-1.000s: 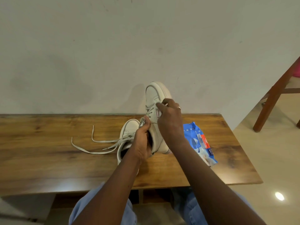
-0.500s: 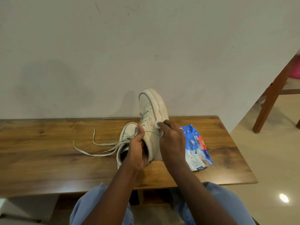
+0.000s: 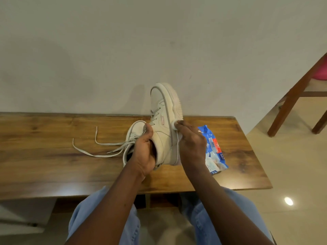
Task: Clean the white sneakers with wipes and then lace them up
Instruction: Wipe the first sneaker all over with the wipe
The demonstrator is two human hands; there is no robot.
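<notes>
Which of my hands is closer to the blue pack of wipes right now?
Right. The right hand, holding a wipe against the sole of the raised sneaker, sits just beside the blue pack; the left hand grips that sneaker's opening on its far side.

Soft, even indoor light is filling the scene, moderately bright and with a warm cast. Up and to the left of the left hand [image 3: 144, 152], the raised sneaker [image 3: 164, 110] is casting a faint, blurred shadow on the wall [image 3: 106, 50], so the light is coming from the right. Below and to the left of that hand, a pale sheen is spreading along the near edge of the table [image 3: 53, 174]. Down to the right of the right hand [image 3: 192, 145], a small lamp reflection [image 3: 288, 201] is glaring on the floor [image 3: 292, 165]. The wide lens is bowing the table's edges and tilting the chair [image 3: 293, 96] far to the right of both hands. The hands are showing sharp, while the corners are looking slightly soft.
</notes>
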